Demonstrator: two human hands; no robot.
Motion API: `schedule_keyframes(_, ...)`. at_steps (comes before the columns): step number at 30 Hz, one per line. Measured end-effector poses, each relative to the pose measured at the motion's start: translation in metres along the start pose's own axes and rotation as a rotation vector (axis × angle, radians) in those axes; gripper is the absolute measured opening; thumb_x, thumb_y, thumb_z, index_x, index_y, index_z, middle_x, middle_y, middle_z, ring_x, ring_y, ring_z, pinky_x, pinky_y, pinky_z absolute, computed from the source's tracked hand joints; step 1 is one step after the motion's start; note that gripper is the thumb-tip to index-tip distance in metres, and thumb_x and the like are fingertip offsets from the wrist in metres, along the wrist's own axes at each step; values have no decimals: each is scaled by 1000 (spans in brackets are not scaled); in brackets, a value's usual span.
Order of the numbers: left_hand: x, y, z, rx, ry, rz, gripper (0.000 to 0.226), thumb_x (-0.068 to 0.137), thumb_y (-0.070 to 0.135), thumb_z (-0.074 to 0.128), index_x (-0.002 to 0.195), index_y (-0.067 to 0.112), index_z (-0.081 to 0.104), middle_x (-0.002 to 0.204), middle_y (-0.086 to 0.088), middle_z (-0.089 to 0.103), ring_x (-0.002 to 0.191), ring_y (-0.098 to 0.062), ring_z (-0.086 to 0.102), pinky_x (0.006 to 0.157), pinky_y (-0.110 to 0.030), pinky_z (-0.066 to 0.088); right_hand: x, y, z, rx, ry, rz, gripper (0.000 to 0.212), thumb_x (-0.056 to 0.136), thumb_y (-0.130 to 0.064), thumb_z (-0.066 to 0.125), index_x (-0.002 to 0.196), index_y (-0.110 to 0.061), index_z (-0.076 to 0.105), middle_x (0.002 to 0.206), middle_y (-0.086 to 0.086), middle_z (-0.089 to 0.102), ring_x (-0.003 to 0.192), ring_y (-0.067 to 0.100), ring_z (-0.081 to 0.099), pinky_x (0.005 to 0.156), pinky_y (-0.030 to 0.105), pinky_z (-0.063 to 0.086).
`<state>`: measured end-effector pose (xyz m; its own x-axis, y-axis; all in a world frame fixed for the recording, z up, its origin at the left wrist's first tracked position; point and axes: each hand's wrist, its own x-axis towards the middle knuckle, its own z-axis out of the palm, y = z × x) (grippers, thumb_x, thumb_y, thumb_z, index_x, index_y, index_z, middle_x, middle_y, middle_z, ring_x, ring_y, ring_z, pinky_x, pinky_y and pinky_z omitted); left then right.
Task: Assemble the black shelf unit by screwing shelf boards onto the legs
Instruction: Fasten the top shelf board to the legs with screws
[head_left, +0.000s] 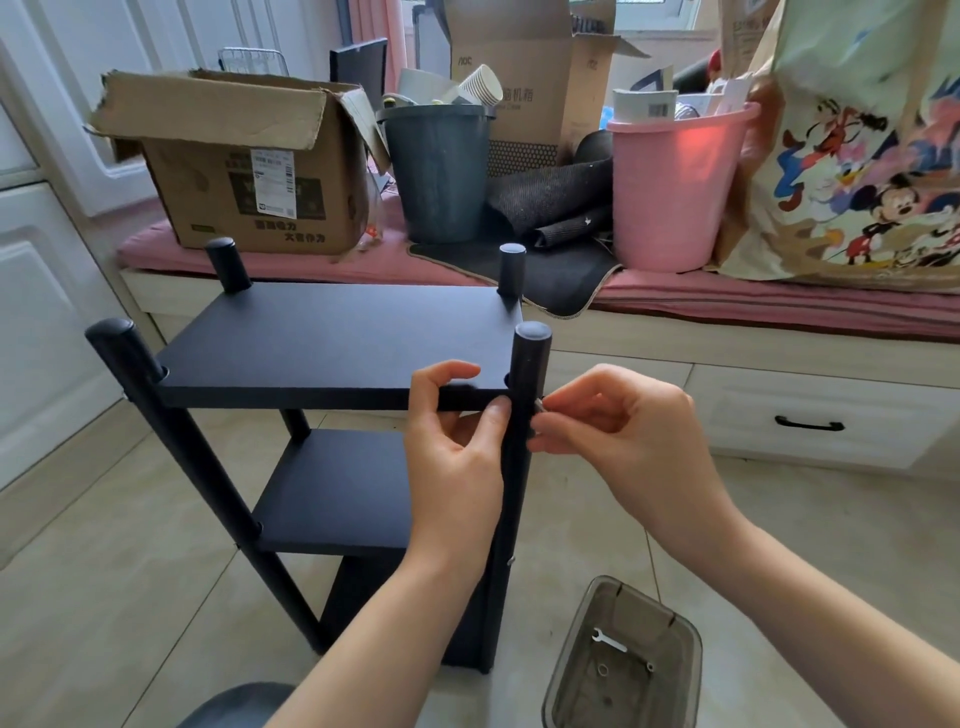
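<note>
Black rigid top shelf board (332, 343), light: left hand (454, 441) pinching its edge; right hand (618, 415) pinching small silver screw (538, 405) at round black leg (524, 395).

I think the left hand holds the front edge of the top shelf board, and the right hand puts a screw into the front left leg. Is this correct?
Not quite. The head view shows the right hand pinching the screw at the front right leg, not the front left. The left hand does hold the top shelf board by its front edge.

Two bare forearms with no sleeves in view, left hand (457, 441) and right hand (628, 421) both bare, no gloves, no rings, no watch or bracelet on the wrists, short plain fingernails without polish
</note>
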<state>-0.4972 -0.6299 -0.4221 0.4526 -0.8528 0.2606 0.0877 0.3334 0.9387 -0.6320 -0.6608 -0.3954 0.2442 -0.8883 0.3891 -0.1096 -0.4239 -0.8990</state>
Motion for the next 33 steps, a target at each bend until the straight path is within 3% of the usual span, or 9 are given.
schedule_keyframes(5,2,1,0,-36,10,-5,31,96,8,65,110,34,58,90,3,68,89,-16,71,70,-19,57,2,-1,-1,20,4,-6,8,78,-1,77,82,-2,70,75,8,75,69,24,75,71,43,62)
schedule_keyframes(13,2,1,0,-27,10,3,38,97,9,64,112,43,60,89,-7,68,91,-24,71,77,-28,60,3,-2,6,-66,11,-32,11,82,-1,75,81,-6,65,74,6,73,67,19,74,72,44,60)
schedule_keyframes(21,1,1,-1,-52,1,-3,34,96,8,65,114,37,59,97,-11,70,91,-20,72,71,-21,57,0,2,1,-62,-1,-18,14,81,1,76,80,-9,65,79,5,75,73,19,75,78,46,60)
schedule_keyframes(27,2,1,-1,-55,1,0,34,96,6,65,113,35,59,95,-6,71,91,-18,73,74,-22,57,1,5,-1,-255,0,-143,10,80,-2,77,82,-8,69,79,-8,74,74,4,72,74,26,59)
schedule_keyframes(33,2,0,0,-33,-1,12,33,97,6,64,113,34,58,96,-7,71,91,-19,73,77,-26,59,4,4,1,127,-3,57,10,79,9,73,80,1,67,79,14,75,72,29,74,73,41,61)
